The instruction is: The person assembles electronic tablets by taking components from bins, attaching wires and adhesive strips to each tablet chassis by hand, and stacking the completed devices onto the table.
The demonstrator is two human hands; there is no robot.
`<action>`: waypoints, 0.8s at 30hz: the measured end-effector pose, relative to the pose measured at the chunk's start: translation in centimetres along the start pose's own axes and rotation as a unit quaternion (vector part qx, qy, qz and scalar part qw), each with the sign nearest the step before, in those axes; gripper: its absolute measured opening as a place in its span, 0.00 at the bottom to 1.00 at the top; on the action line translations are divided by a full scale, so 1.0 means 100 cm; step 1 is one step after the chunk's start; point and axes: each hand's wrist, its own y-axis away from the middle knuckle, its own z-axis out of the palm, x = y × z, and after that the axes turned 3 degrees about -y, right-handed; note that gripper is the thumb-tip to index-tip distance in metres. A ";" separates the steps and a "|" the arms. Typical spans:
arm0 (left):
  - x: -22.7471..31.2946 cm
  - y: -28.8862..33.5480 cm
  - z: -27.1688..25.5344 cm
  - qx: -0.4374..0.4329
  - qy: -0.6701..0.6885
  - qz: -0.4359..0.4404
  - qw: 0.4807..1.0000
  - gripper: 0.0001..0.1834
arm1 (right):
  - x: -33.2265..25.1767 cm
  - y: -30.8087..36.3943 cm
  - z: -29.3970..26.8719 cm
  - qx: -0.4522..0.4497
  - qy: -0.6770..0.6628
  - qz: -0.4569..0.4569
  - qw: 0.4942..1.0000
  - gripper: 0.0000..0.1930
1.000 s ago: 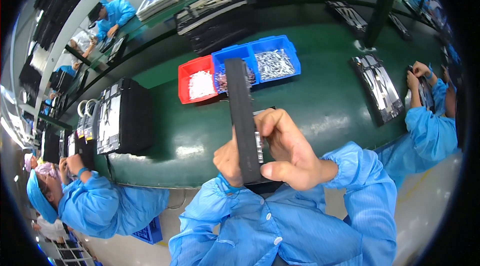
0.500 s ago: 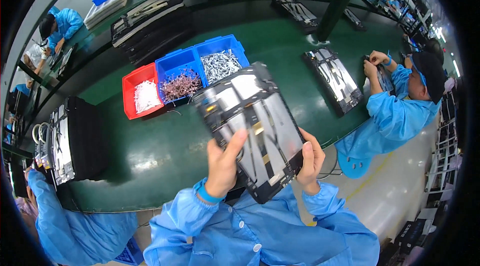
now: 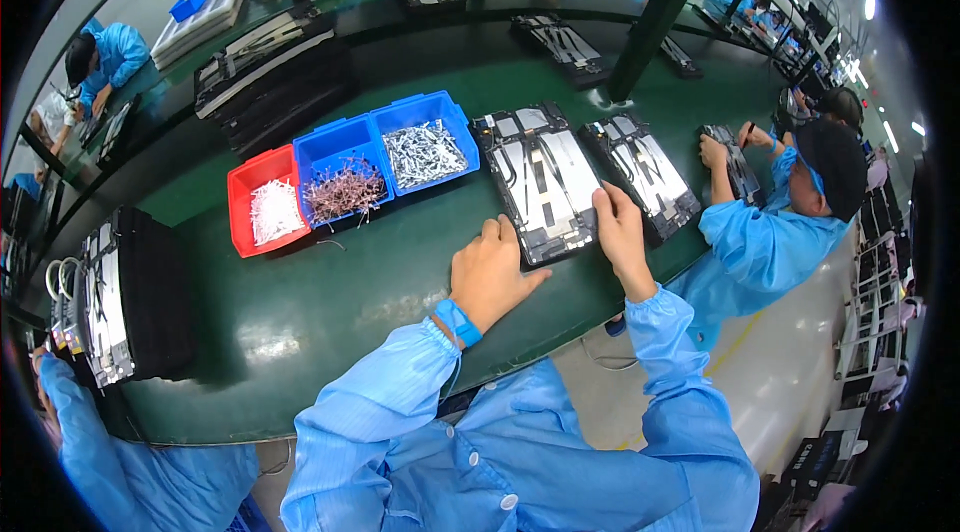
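An opened tablet (image 3: 545, 187), its silver battery packs and dark ribbon cables bare, lies face up on the green workbench. At its near left corner rests my left hand (image 3: 492, 275), fingers against the edge and thumb stretched out along the near side, gripping nothing. My right hand (image 3: 622, 232) has its thumb and fingers at the tablet's right edge; the fingertips on the far side are partly hidden. A second opened tablet (image 3: 645, 177) lies just right of it. Left of the tablet stand two blue bins (image 3: 440, 184) and a red bin (image 3: 240, 222).
The bins hold silver, copper-brown and white small parts. Stacked tablets (image 3: 150, 292) stand at the left, more (image 3: 270, 72) at the back left. A dark green post (image 3: 655, 22) rises behind. Co-workers sit at right (image 3: 790, 222), far left and across.
The tablet has gone from being held up in both hands to lying on the bench beside the other one. My hands moved forward with it, and the left now grips nothing.
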 end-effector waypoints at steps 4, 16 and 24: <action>-0.001 -0.014 0.012 0.020 0.009 -0.026 0.999 0.45 | -0.011 -0.013 0.013 -0.013 0.269 -0.103 0.958 0.18; -0.013 -0.010 0.006 0.051 0.003 -0.026 0.998 0.42 | -0.056 -0.088 0.033 -0.036 0.346 -0.129 0.929 0.19; -0.083 0.081 -0.062 0.126 -0.008 -0.009 0.992 0.12 | 0.013 -0.269 0.074 -0.054 -0.071 0.198 0.976 0.22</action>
